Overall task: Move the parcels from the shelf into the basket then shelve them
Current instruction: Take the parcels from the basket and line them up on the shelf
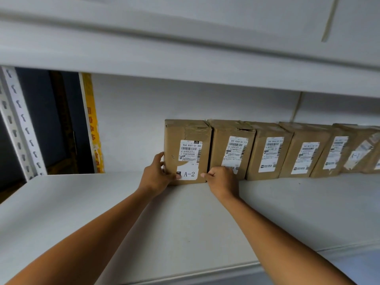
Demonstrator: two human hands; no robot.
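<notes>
While the white metal shelf [102,212] carries the row, the brown cardboard parcel marked A-2 [188,151] stands at its left end. My left hand [155,175] and right hand [221,179] clamp its lower corners; I should slide it out squarely.

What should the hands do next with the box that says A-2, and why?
Probably slide the A-2 box forward, out of the row. The left hand grips its outer side and the right hand its lower right corner, and it stands tight against the next box, so pulling straight out looks easiest.
</notes>
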